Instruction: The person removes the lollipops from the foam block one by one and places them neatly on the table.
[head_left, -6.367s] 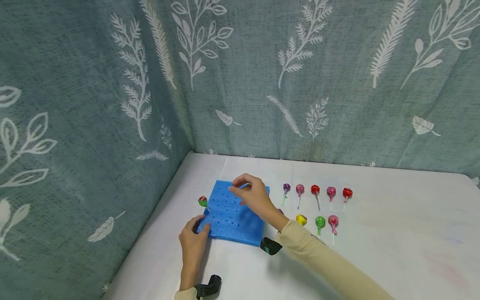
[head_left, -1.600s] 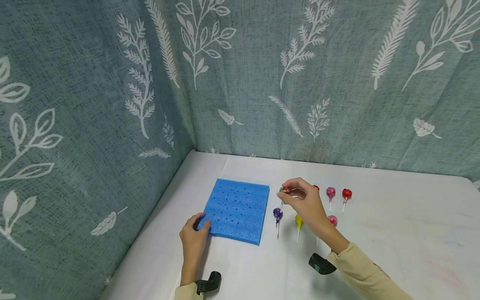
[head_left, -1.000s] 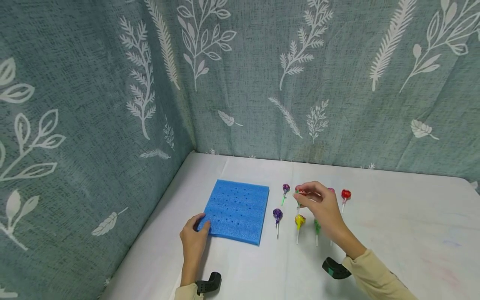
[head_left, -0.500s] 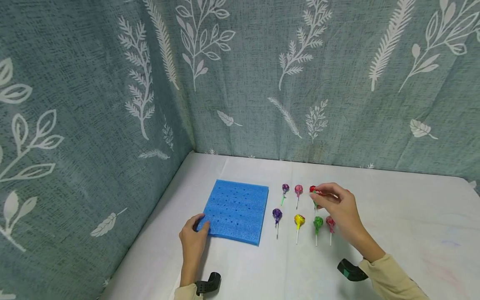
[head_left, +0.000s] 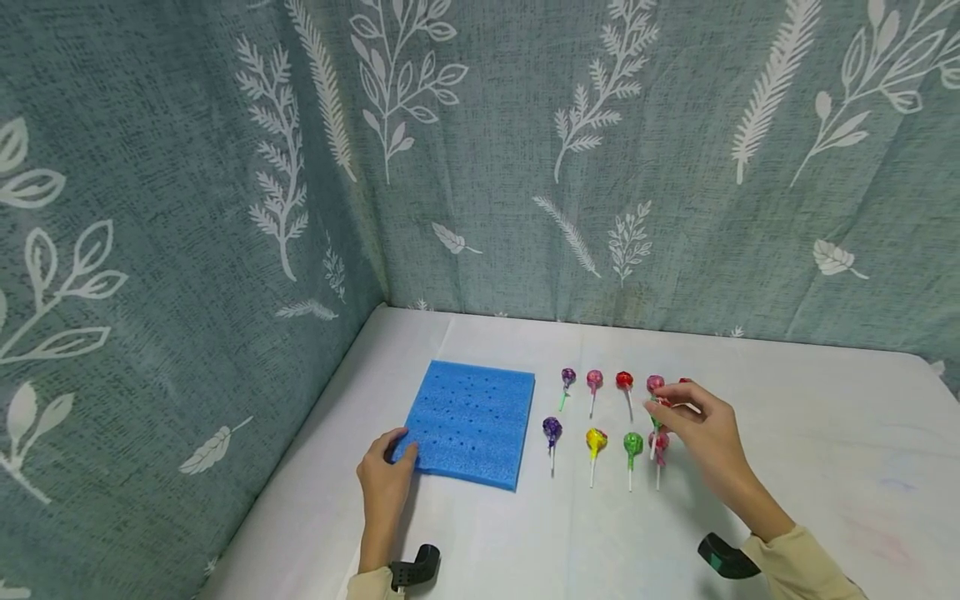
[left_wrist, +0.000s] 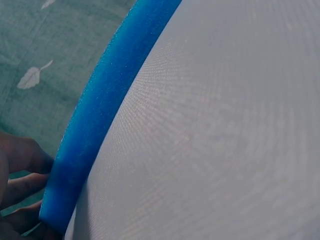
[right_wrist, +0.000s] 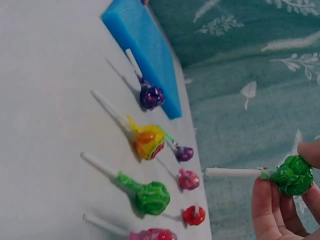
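My left hand [head_left: 386, 477] holds the near left corner of a blue foam board [head_left: 476, 417] dotted with small holes; in the left wrist view its fingers [left_wrist: 25, 160] lie against the board's edge. My right hand [head_left: 708, 429] pinches a green-and-red lollipop [right_wrist: 296, 175] by its wrapped candy head, the white stick sticking out free. In the head view this hand is above the right end of two rows of lollipops. Below it lie a pink lollipop [head_left: 656, 383] in the back row and another pink lollipop [head_left: 659, 442] in the front row, both partly covered.
The front row also has a purple lollipop [head_left: 552, 429], a yellow lollipop [head_left: 596, 440] and a green lollipop [head_left: 633, 444]. Behind them lie a small purple lollipop [head_left: 567, 377], a pink one and a red lollipop [head_left: 624, 381]. A patterned curtain [head_left: 510, 167] borders the white table [head_left: 825, 467].
Earlier the green-and-red lollipop was at the foam board's left edge; it is now in my right hand. That hand has moved rightward along the rows. My left hand has stayed put.
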